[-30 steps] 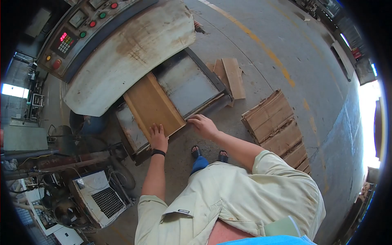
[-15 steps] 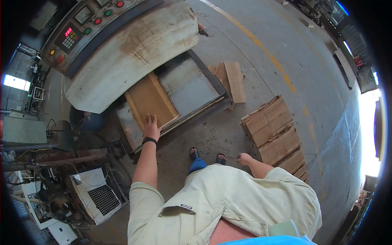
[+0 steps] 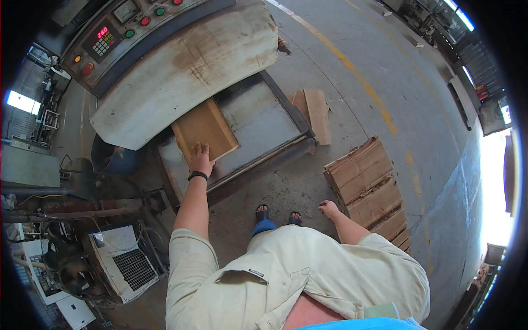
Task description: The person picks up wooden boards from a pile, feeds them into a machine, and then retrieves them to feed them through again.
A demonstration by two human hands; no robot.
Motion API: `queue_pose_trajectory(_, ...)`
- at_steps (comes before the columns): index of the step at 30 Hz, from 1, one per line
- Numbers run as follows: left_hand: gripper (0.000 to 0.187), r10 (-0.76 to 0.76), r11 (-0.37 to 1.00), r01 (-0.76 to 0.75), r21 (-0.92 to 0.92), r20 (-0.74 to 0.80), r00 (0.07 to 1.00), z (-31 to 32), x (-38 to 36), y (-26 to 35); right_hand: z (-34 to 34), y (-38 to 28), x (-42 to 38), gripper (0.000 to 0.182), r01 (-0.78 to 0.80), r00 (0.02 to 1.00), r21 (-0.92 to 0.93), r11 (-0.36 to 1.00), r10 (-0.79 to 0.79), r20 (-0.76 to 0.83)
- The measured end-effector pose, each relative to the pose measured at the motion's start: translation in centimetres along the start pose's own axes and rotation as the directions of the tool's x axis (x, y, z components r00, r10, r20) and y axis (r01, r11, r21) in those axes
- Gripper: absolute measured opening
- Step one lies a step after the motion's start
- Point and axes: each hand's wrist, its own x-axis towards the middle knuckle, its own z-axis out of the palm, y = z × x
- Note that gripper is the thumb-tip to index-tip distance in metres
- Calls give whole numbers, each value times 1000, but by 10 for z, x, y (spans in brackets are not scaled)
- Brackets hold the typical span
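the left hand [image 3: 201, 158] lies flat, fingers spread, pressed on the near edge of a board [image 3: 204, 127]; it grips nothing, only pushes palm-down. a black band sits on that wrist. the board is a tan wooden panel lying flat on the left part of the metal bed [image 3: 258, 118] of a machine, its far end tucked under the machine's rusty white hood [image 3: 181, 66]. the rest of the bed beside the board is bare grey steel.

the right hand [image 3: 329, 209] hangs loose and empty by the person's side, fingers lightly curled (closing on nothing), just beside a stack [image 3: 368, 181] of similar boards on the concrete floor. a few more boards [image 3: 316, 113] lie on the floor at the bed's right end.

above the hood a control panel [image 3: 115, 33] shows a red digit display, a keypad and coloured buttons. at lower left stands a box with a mesh grille [image 3: 132, 267]. a yellow line [image 3: 357, 77] runs across the floor.
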Motion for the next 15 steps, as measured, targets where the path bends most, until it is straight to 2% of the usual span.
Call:
queue_pose_trajectory(5, 78, 14, 1000, -14, 2, -31, 999, 1, 20, -12, 6, -21, 1, 32, -40, 999, 57, 998, 39, 14)
queue_pose_trajectory(7, 78, 8, 1000, -8, -7, -9, 1000, -3, 27, -15, 11, -20, 1, 32, -43, 999, 79, 996, 43, 4)
queue_pose_trajectory(13, 81, 43, 999, -44, -6, -84, 996, -7, 47, -25, 26, -10, -11, 32, -68, 996, 134, 989, 75, -46)
queue_pose_trajectory(15, 80, 28, 999, -30, -24, -55, 998, -15, 51, -26, 32, -8, -21, 32, -83, 992, 135, 987, 94, -80)
